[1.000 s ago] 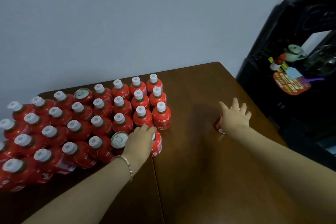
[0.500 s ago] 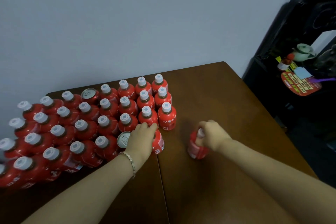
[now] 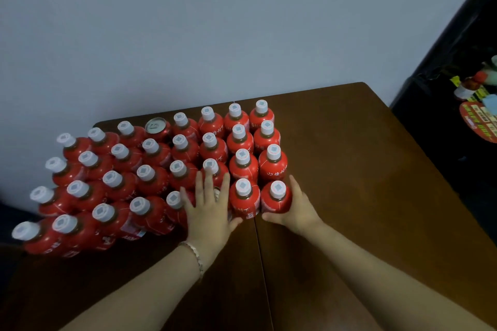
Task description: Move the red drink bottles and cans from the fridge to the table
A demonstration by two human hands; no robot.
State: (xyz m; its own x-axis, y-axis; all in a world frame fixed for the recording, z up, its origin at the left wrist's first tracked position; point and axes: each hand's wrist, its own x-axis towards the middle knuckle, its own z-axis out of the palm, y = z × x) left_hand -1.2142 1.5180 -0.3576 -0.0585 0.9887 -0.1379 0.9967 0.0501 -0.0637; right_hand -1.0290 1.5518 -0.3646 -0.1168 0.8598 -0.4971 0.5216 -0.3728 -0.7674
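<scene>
Dozens of bottles (image 3: 150,174): red, white-capped, upright, packed in tight rows on the back left part of the table (image 3: 349,196), against the grey wall.
Can (image 3: 155,126): silver top, standing in the back row among the bottles.
Corner bottle (image 3: 277,197): at the front right corner of the block, on the table, touching the neighbour bottle (image 3: 244,200) on its left.
Right grip (image 3: 294,207): clamped on the corner bottle, thumb across its near side, fingers up its right side.
Left grip (image 3: 208,209): apart, fingers straight and spread, palm down over the front row; the thumb touches the neighbour bottle; a silvery top (image 3: 217,191) peeks between two fingers.
Bracelet (image 3: 198,256): on the left wrist.
Table seam (image 3: 259,263): runs toward the viewer between the two forearms.
</scene>
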